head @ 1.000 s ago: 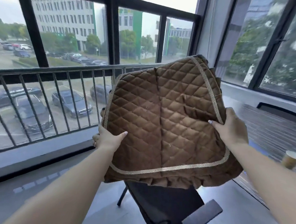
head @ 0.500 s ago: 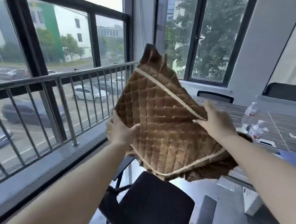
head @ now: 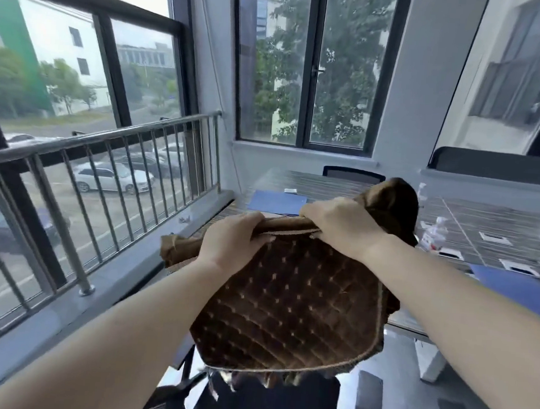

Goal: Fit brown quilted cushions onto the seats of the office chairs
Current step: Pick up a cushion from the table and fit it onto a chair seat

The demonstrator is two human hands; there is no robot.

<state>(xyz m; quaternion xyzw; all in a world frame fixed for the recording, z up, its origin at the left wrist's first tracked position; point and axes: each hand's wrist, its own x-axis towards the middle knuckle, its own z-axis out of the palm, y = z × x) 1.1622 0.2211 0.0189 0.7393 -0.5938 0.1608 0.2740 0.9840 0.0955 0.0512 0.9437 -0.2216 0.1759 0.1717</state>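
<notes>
While both arms reach forward, the brown quilted cushion (head: 290,304) hangs in the air between them, held up by its far edge above a black office chair (head: 277,403). Left hand (head: 231,243): fingers curled over the cushion's top edge, gripping the rolled fabric; knuckles toward the camera. Right hand (head: 340,225): also curled round the same edge, just beside the left, bunching the cloth; a dark fold of cushion stands up behind it. The quilted face tilts toward the camera, stitched in a diamond grid with pale dots; a tan piped border runs along the right and lower sides. A frilled hem dangles off the lower edge, just over the chair seat; contact cannot be told. A loose tan flap sticks out left of the left hand.

Beyond the cushion: a grey striped table (head: 484,225) carrying blue folders (head: 276,202), small white bottles (head: 436,235) (blurred) and inset sockets. Another chair back (head: 354,174) shows at the table's far end. A steel railing (head: 105,167) fronts the left window; parked cars (head: 111,177) outside. A second window (head: 310,66) faces trees.
</notes>
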